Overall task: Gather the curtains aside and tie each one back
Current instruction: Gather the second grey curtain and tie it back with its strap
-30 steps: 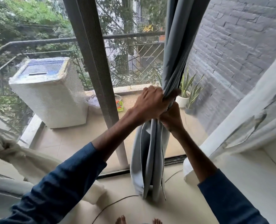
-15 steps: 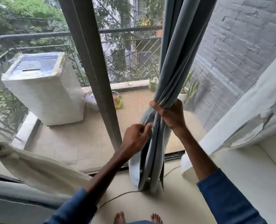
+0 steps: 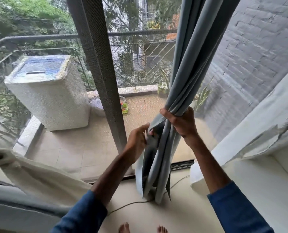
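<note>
A grey-blue curtain [image 3: 193,52] hangs gathered into a thick bunch in front of the glass door, its lower end spreading just above the floor. My right hand [image 3: 182,122] grips the bunch around its middle. Lower and to the left, my left hand [image 3: 138,137] pinches the loose outer edge of the same curtain. A cream curtain [image 3: 30,172] lies bunched at the lower left, with a grey one [image 3: 10,195] beneath it. A white curtain [image 3: 257,128] hangs at the right.
A dark door frame post [image 3: 99,78] stands left of the curtain. Outside are a white washing machine [image 3: 50,93], potted plants [image 3: 202,98] and a railing. A thin cable [image 3: 133,203] runs across the floor near my bare feet [image 3: 124,227]. A grey brick wall [image 3: 251,52] is at right.
My left hand let go of the gathered bunch, dropped lower and took the curtain's loose left edge. My right hand kept its hold on the bunch.
</note>
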Tool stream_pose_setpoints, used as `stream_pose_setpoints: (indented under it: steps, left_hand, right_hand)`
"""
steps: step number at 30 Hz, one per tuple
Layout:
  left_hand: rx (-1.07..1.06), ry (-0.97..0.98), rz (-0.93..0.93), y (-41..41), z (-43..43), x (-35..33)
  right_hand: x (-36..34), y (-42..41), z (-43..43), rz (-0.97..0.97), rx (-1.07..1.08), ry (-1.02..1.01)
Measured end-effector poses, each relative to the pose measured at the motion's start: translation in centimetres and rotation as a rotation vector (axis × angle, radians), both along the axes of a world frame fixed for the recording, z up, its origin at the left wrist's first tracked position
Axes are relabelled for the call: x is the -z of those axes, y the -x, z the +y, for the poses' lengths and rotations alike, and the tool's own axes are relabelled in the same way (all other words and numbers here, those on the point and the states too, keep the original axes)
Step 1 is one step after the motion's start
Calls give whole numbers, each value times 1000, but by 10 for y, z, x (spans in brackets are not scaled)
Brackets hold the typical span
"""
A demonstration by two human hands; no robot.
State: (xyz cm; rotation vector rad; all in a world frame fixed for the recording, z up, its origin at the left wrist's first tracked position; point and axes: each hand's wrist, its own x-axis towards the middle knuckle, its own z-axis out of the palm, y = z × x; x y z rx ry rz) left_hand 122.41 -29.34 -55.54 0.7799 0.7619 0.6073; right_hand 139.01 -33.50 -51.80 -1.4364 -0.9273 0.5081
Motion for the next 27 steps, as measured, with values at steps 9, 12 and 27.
stream_pose_setpoints:
  steps: [9, 12, 27]
  left_hand:
    - [272, -987, 602, 37, 19, -21]
    - [283, -1188, 683, 45, 30, -29]
    - [289, -1295, 642, 125, 84, -72]
  right_hand:
    - [-4, 2, -1, -6, -40, -32]
    - [-5, 3, -1, 4, -67, -41]
    - [-3, -16, -26, 92, -129, 68]
